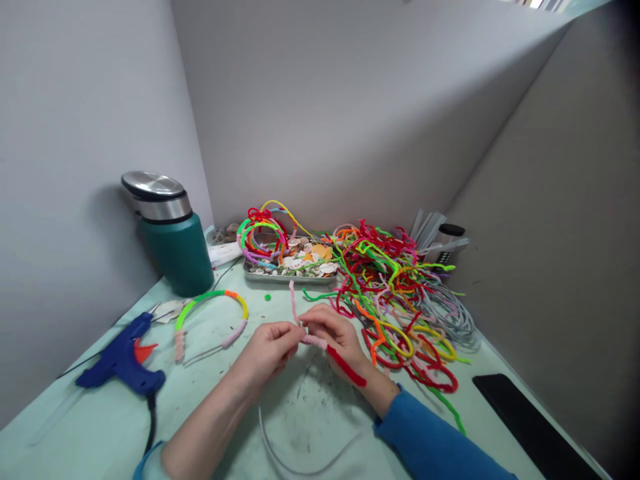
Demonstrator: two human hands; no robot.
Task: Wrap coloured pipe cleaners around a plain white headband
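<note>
My left hand (270,347) is closed in a pinch on a thin hoop at the middle of the table. The hoop's bare grey part (267,443) curves out below that hand toward me. Pink and red fuzzy wrapping (345,367) covers its other part, which runs along my right palm and wrist. My right hand (335,330) is closed, its fingertips meeting the left ones at a pink pipe cleaner (293,297) whose free end stands up. The exact grip between the fingertips is partly hidden. To the left lies another hoop (201,298), partly wrapped in several colours.
A blue glue gun (123,360) lies at left, before a green bottle (177,250). Behind my hands stands a metal tray (290,280) of small flat pieces, with wrapped hoops (265,233) on it. A pipe cleaner pile (380,267) and a black strip (530,420) are at right.
</note>
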